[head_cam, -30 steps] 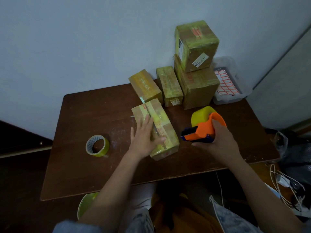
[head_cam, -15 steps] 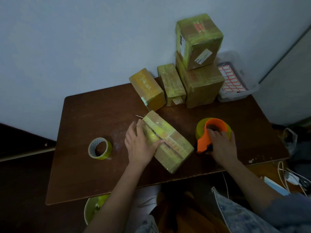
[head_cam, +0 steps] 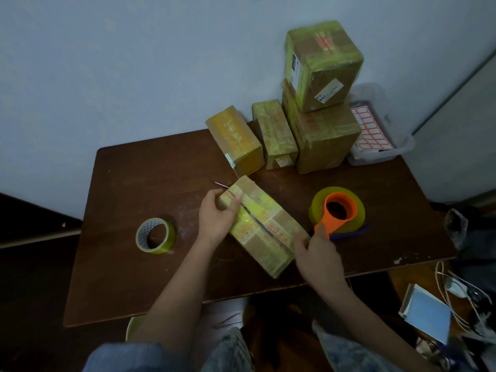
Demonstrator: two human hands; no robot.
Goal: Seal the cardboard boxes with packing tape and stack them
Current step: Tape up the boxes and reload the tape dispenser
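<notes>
The right hand (head_cam: 319, 260) grips the near right corner of the box (head_cam: 264, 226), fingers curled over its edge. The left hand (head_cam: 216, 218) holds the far left end, thumb on top, fingers wrapped round the side. Between them the box lies slantwise on the table (head_cam: 128, 277): brown cardboard under glossy yellowish tape, a dark seam along its top. Just beyond the right fingers sits the orange dispenser (head_cam: 336, 212). Left of the left fingers lies a tape roll (head_cam: 155, 235). Farther off, taped boxes (head_cam: 279, 135) stand against the wall.
</notes>
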